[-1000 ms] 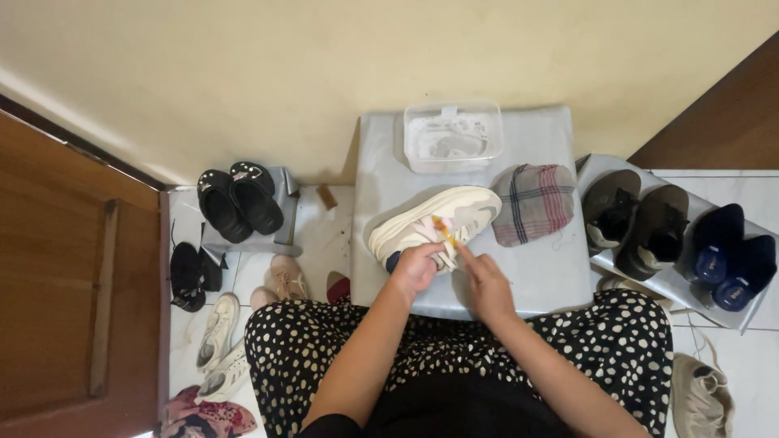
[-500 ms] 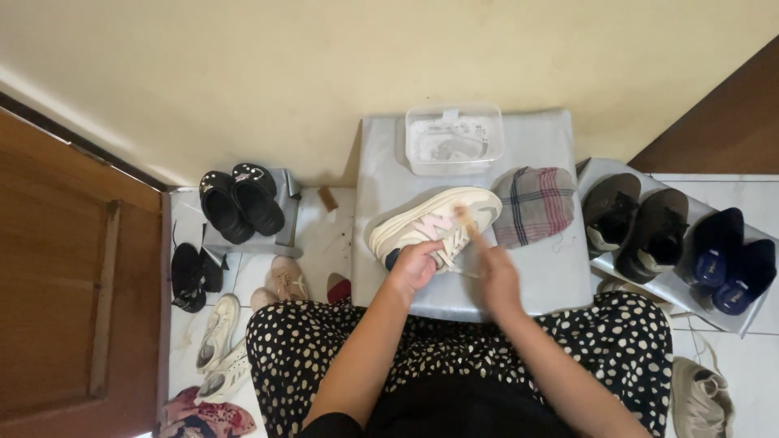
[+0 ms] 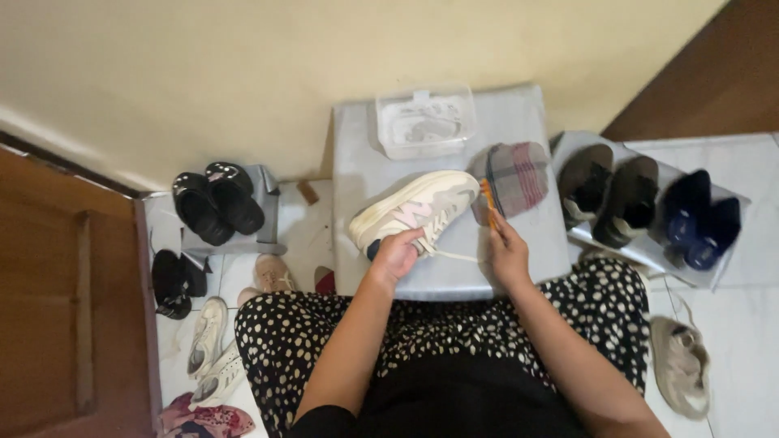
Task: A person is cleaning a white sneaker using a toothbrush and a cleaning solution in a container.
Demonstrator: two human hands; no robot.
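You are in the entryway of a home, by its shoe corner.

Beside you on the left stands a brown wooden door, and a plain cream wall rises ahead over pale floor tiles. Shoes lie all about: black sandals on a small grey stand, dark pairs on a low grey rack at the right, loose sneakers on the floor near the door, and a clear plastic box at the far edge of the grey bench.

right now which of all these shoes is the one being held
The cream sneaker on the grey table: the left hand grips its side. Every other shoe sits untouched on the floor or racks.
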